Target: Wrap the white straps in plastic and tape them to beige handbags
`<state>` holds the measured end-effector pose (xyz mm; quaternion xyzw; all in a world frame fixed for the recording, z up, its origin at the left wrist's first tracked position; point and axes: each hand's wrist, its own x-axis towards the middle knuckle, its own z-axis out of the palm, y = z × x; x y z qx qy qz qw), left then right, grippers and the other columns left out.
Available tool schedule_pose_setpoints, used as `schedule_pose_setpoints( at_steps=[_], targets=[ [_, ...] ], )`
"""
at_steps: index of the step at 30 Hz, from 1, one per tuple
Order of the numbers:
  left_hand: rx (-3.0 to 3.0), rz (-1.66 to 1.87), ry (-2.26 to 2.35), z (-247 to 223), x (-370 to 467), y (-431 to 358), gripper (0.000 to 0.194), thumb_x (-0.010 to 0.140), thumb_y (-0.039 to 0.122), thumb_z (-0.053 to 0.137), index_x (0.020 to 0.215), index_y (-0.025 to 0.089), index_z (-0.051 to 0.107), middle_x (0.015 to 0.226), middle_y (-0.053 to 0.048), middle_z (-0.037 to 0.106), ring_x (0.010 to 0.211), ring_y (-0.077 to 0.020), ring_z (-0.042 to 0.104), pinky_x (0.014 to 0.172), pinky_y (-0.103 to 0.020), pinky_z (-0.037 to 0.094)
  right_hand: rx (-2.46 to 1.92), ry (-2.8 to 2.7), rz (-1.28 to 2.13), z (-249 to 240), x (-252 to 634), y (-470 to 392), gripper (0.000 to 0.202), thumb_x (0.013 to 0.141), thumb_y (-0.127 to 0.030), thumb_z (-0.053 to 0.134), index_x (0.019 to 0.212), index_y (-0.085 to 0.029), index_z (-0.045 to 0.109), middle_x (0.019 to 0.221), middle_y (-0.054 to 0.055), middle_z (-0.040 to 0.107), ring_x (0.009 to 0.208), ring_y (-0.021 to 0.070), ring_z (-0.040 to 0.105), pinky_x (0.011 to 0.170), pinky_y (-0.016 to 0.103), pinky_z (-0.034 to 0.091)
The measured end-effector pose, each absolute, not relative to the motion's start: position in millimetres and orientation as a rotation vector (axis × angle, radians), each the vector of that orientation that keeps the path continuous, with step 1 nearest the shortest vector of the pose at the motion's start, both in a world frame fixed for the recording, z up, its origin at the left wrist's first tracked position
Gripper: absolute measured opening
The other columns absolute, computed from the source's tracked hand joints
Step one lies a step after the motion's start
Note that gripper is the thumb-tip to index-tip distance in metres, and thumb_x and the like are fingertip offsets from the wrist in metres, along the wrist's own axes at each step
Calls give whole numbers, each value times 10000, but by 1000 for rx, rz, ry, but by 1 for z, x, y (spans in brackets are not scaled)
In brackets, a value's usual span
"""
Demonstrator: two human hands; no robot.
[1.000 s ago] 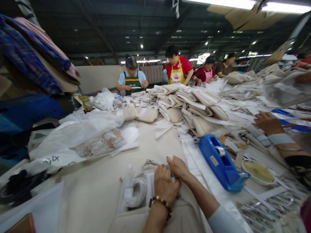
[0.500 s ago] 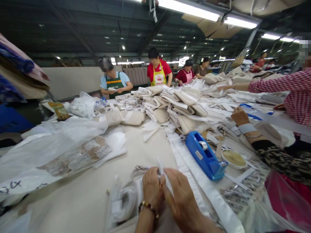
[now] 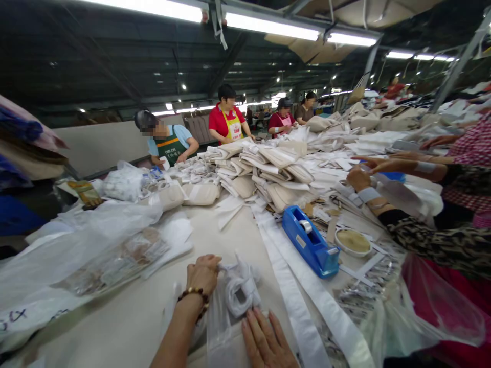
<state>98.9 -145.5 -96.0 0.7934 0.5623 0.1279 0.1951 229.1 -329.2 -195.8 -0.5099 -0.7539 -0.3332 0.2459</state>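
Just in front of me is a folded beige garment [image 3: 238, 345] with a coiled white band [image 3: 245, 299] on top. My right hand [image 3: 266, 337] lies flat on the fabric, fingers stretched out, their tips touching the near side of the coil. Left of the coil is my left hand [image 3: 203, 278], wearing a beaded bracelet, its fingers curled closed. Whatever those fingers grip, if anything, is hidden. A pale, see-through strip [image 3: 218, 312] runs down beside that hand.
A blue tape dispenser [image 3: 310, 243] stands to the right, beside long white strips [image 3: 318, 306] and a round dish [image 3: 353, 241]. Folded beige garments [image 3: 264, 168] are piled ahead. Clear plastic bags [image 3: 95, 250] cover the left. A co-worker's hands [image 3: 362, 179] are at the right; others stand across the table.
My hands have come apart: the left moved left and up, the right dropped flat onto the fabric. The white coil now shows between them. The view has swung slightly right.
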Motion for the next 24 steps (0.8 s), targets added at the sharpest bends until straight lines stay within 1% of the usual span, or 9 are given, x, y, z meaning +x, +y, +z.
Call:
schedule_pose_setpoints(
  at_steps=[3, 6, 9, 12, 14, 17, 19, 21, 24],
  targets=[
    [2166, 273, 1479, -96, 104, -130, 150, 625, 73, 601, 569, 213, 603, 601, 13, 593, 754, -190, 593, 818, -373, 407, -1399, -2029, -977, -200, 227, -330, 339, 888, -156, 381, 1151, -139, 593, 1141, 76, 647, 1045, 213, 601, 912, 330, 493],
    [2024, 345, 1408, -96, 97, -119, 87, 643, 122, 637, 596, 173, 585, 497, 62, 515, 577, -135, 533, 702, -317, 439, -1398, -2013, -1006, -202, 227, -329, 335, 882, -158, 387, 1140, -150, 601, 1125, 60, 656, 1034, 212, 603, 866, 324, 514],
    [1791, 571, 1429, -102, 84, -116, 147, 715, 289, 555, 637, 165, 537, 527, 32, 562, 546, -138, 559, 619, -300, 461, -1409, -2024, -995, -199, 228, -329, 334, 898, -235, 388, 1145, -158, 599, 1135, 48, 652, 1063, 211, 582, 842, 311, 516],
    [1587, 770, 1438, -106, 77, -119, 231, 705, 409, 460, 723, 179, 479, 629, -47, 647, 638, -182, 636, 636, -322, 502, -1387, -2032, -946, -195, 229, -329, 440, 907, -440, 371, 1144, -148, 600, 1133, 65, 651, 1077, 224, 567, 884, 326, 485],
    [1535, 835, 1424, -103, 77, -123, 297, 708, 446, 410, 808, 174, 471, 677, -77, 669, 684, -200, 652, 667, -349, 516, -1366, -2005, -920, -193, 229, -329, 512, 893, -521, 357, 1127, -142, 610, 1117, 76, 656, 1075, 232, 563, 973, 353, 417],
    [1615, 820, 1361, -91, 77, -133, 391, 682, 495, 450, 849, 153, 542, 758, -96, 682, 734, -218, 648, 721, -383, 515, -1364, -1952, -891, -190, 226, -328, 502, 906, -498, 334, 1100, -138, 625, 1100, 80, 659, 1075, 239, 556, 1095, 413, 241],
    [1737, 744, 1269, -85, 74, -144, 351, 595, 448, 570, 782, 157, 631, 832, -94, 680, 816, -242, 630, 793, -392, 491, -1372, -1945, -871, -188, 224, -328, 497, 912, -478, 327, 1094, -125, 627, 1095, 85, 659, 1075, 243, 550, 1119, 437, 158],
    [1954, 643, 1189, -86, 66, -157, 234, 570, 340, 591, 722, 196, 695, 874, -79, 669, 880, -264, 603, 842, -411, 459, -1396, -1918, -827, -187, 222, -330, 488, 908, -461, 341, 1093, -108, 623, 1098, 93, 654, 1094, 252, 533, 1122, 449, 129],
    [2631, 442, 1019, -105, 44, -173, 317, 697, 216, 452, 859, 297, 712, 950, -49, 679, 900, -250, 608, 816, -424, 471, -1466, -1869, -698, -186, 216, -335, 506, 876, -471, 385, 1147, -92, 584, 1169, 100, 616, 1168, 269, 468, 1124, 451, 115]
  ],
)
